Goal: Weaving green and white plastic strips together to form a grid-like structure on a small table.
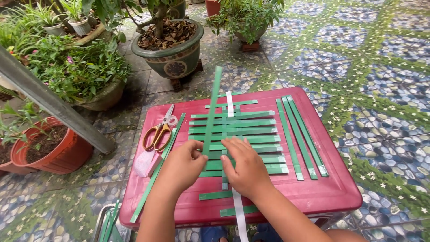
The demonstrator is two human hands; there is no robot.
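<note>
While weaving, keep crossing strip flat and snug against neighbour, judging by loose rows. Lower centre: left hand (182, 166) pinching upright green strip (211, 117), fingers closed on it, wrist angling inward. Right hand (245, 169) pressing palm-down, fingers spread, on woven green mat (251, 134) mid-frame atop red plastic lid (327, 188). Left of mat: scissors (160, 130) lying. Right: spare strips (301, 134). Upper frame: potted plants (170, 45).

Green strips (237, 143) partly under both hands
</note>
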